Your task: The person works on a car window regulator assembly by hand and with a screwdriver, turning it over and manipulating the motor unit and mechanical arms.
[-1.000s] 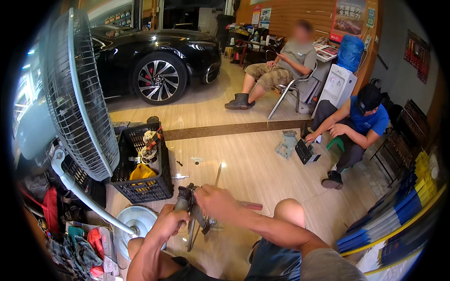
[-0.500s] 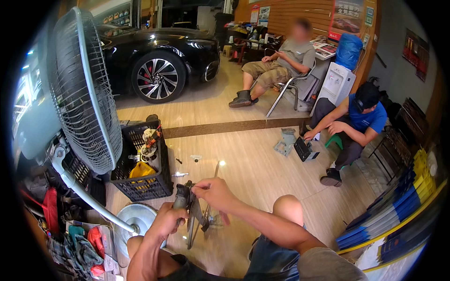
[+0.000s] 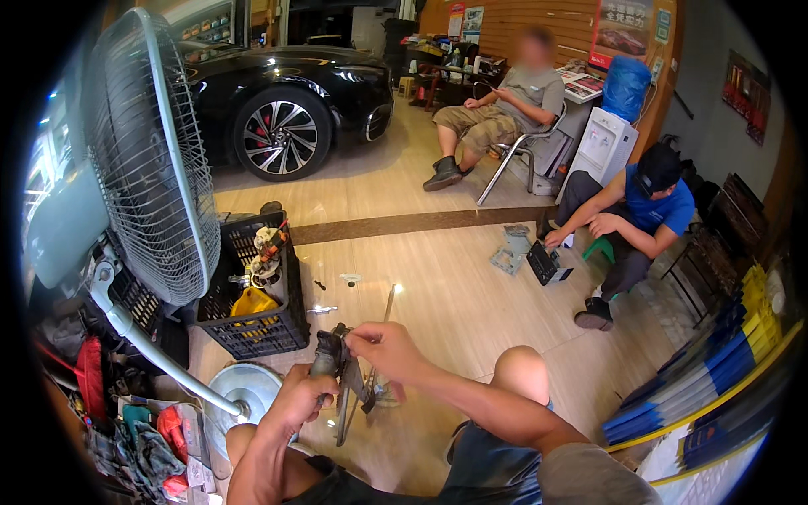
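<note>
My left hand (image 3: 301, 394) is closed around the dark grey rounded body of a metal linkage assembly (image 3: 326, 358), held above the floor in front of my knees. Bar-like arms (image 3: 343, 421) of the assembly hang down past my fingers. At its top end, my right hand (image 3: 391, 349) is closed in a pinch against the assembly; whatever lies between the fingertips is too small to make out. Beyond the right hand a thin rod (image 3: 390, 305) slants up and away. A small silvery part (image 3: 321, 310) lies on the floor just past the assembly.
A black crate (image 3: 252, 335) of parts stands ahead to the left, beside a large fan (image 3: 151, 160). To the right a co-worker (image 3: 661, 210) handles a black boxy unit (image 3: 547, 265). Another person sits farther back. A black car (image 3: 282, 109) stands beyond a dark floor strip.
Both hands stay almost where they were on the linkage assembly. The seated person at the back has shifted their feet slightly.
</note>
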### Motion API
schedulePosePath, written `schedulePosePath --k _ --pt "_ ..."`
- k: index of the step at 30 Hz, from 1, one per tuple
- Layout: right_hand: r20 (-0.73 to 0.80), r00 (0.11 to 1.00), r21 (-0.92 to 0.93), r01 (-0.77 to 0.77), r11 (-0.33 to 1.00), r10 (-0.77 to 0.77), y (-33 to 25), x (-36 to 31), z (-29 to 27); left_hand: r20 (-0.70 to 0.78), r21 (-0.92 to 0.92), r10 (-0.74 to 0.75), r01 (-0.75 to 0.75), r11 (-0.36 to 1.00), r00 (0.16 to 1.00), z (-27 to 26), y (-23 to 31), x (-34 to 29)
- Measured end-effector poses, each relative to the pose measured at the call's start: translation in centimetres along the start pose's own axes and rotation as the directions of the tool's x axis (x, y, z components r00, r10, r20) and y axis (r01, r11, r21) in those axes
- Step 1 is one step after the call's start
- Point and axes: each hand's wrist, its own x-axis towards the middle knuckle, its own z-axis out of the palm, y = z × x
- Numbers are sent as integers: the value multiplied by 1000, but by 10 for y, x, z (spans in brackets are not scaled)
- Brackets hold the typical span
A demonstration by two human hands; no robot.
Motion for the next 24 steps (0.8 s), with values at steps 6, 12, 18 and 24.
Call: schedulePosePath --k 6,12,18,24 --pt "81 995 145 -76 986 65 22 12 1 10 -9 14 -14 1000 1000 3 1 -1" --pt "210 972 374 -176 911 102 29 16 2 16 20 33 -33 999 999 0 -2 -3" --pt "184 976 392 -178 902 113 26 13 -3 -2 3 -130 130 992 992 10 34 -17" --pt "176 972 465 -220 858 154 15 5 -5 -11 -27 -131 131 991 991 12 32 -15"
